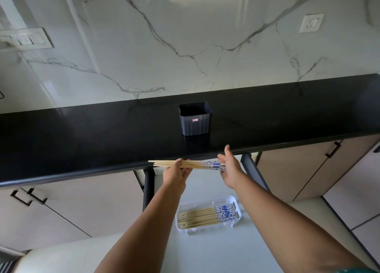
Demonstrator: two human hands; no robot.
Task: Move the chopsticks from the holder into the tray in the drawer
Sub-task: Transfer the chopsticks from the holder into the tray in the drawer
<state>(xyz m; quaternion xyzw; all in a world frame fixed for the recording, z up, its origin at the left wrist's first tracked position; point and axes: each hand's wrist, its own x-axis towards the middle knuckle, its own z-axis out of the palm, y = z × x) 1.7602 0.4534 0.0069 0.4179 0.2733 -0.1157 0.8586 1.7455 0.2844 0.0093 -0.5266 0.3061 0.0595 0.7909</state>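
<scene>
The dark holder (pixel 195 119) stands upright on the black worktop (pixel 82 134), back from its front edge, and what you can see of its inside shows no chopsticks. Below, in the open drawer (pixel 205 252), the white tray (pixel 236 205) already carries a row of chopsticks (pixel 203 216) lying side by side, their blue-patterned ends toward your right.

Your left hand (pixel 177 173) has its grip pinched around a small bundle of chopsticks (pixel 189 164), held level just in front of the worktop's front edge, above the drawer. Plain wooden tips stick out to the left; the blue-patterned ends point right. Your right hand (pixel 228 167) has its grip spread, fingers straight, the palm set against those patterned ends.

The bundle sits well above the tray, with the pale drawer floor bare between them. The drawer's dark side rails (pixel 148 188) run down on either side of your forearms. Closed cabinet doors with dark handles (pixel 333 149) flank the drawer left and right.
</scene>
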